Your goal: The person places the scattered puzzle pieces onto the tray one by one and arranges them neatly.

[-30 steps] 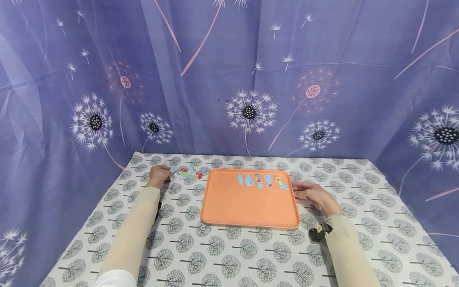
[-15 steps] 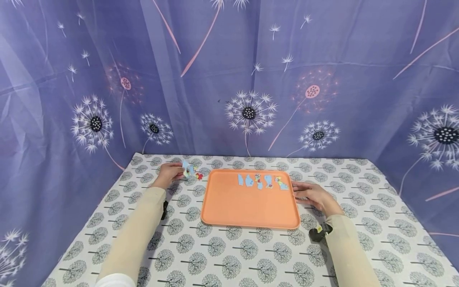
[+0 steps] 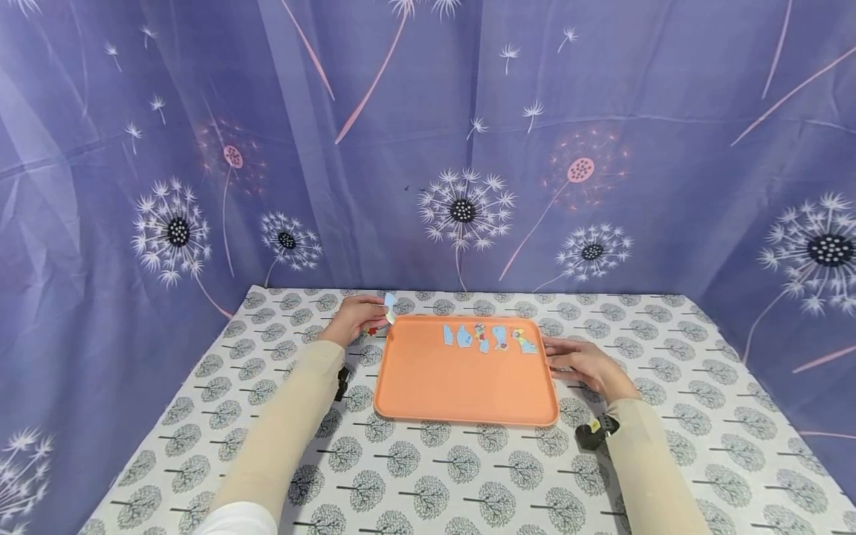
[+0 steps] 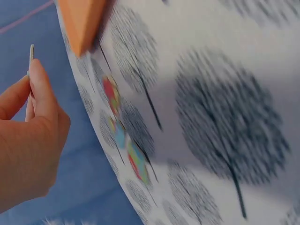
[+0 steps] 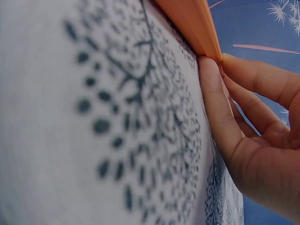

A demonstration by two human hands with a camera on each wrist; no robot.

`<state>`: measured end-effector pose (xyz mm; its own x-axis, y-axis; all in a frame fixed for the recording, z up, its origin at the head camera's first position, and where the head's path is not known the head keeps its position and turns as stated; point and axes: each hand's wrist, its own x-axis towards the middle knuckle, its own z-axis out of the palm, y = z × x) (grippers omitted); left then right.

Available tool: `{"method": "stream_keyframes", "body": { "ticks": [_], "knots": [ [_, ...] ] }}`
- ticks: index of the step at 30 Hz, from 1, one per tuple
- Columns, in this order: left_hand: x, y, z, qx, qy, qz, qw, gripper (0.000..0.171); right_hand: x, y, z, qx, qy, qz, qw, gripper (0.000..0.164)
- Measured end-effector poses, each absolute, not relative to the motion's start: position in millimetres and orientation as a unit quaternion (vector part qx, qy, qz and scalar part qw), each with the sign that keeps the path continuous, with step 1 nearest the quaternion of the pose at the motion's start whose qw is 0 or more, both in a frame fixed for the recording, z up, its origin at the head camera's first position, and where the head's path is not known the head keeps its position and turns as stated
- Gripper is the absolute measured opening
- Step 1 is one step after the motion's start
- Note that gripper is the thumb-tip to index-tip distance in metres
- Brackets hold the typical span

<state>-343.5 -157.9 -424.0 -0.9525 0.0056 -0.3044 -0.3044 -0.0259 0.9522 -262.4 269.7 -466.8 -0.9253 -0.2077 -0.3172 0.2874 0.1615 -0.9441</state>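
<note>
the left hand (image 3: 357, 319) held one thin piece (image 3: 390, 307) in a closed pinch between thumb and fingers. the piece stood roughly upright by the far left corner of the orange tray (image 3: 461, 390); whether it touched the tray could not be established. the right hand (image 3: 584, 362) had thumb and fingertips clamped on the tray's right edge. five flat pieces (image 3: 500, 338) lay apart in a row on the tray, near its far edge and towards the right. left of the tray, on the tree-print cloth (image 3: 428, 496), loose coloured pieces (image 4: 137, 161) lay near the left hand; blur prevented reading their outlines.

handling, as judged: the held piece appeared light and fairly stiff, showing as a slim straight edge in the left wrist view, but likely to crease if squeezed hard at a narrow part. material was not confirmed. the sounder hold was by one edge at the broadest part. the tray appeared rigid and smooth, possibly slippery under flat pieces, and best steadied at its rim.
</note>
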Motion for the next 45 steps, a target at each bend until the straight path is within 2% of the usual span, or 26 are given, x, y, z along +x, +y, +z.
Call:
{"method": "stream_keyframes", "body": {
  "ticks": [9,20,30,32,37,41,45],
  "knots": [
    [-340,-122,-423,-0.094,0.706,0.687,0.144,0.036,-264,268,-467,0.027,0.737,-0.648,0.19,0.064],
    [-343,-90,-440,-0.096,0.73,0.653,0.177,0.033,-263,268,-468,0.028,0.736,-0.65,0.187,0.063],
    [-343,-77,-449,-0.097,0.758,0.626,0.158,0.025,-262,269,-467,0.022,0.735,-0.65,0.192,0.065],
    [-357,-78,-466,-0.092,0.751,0.634,0.161,0.022,-262,269,-467,0.021,0.737,-0.647,0.192,0.065],
    [-368,-73,-480,-0.119,0.755,0.624,0.161,0.026,-262,269,-466,0.023,0.738,-0.646,0.192,0.064],
    [-348,-67,-458,-0.133,0.759,0.62,0.147,0.029,-261,270,-467,0.025,0.736,-0.648,0.192,0.064],
    [-341,-65,-452,-0.137,0.767,0.61,0.141,0.024,-262,269,-468,0.029,0.734,-0.652,0.189,0.064]
  ]
}}
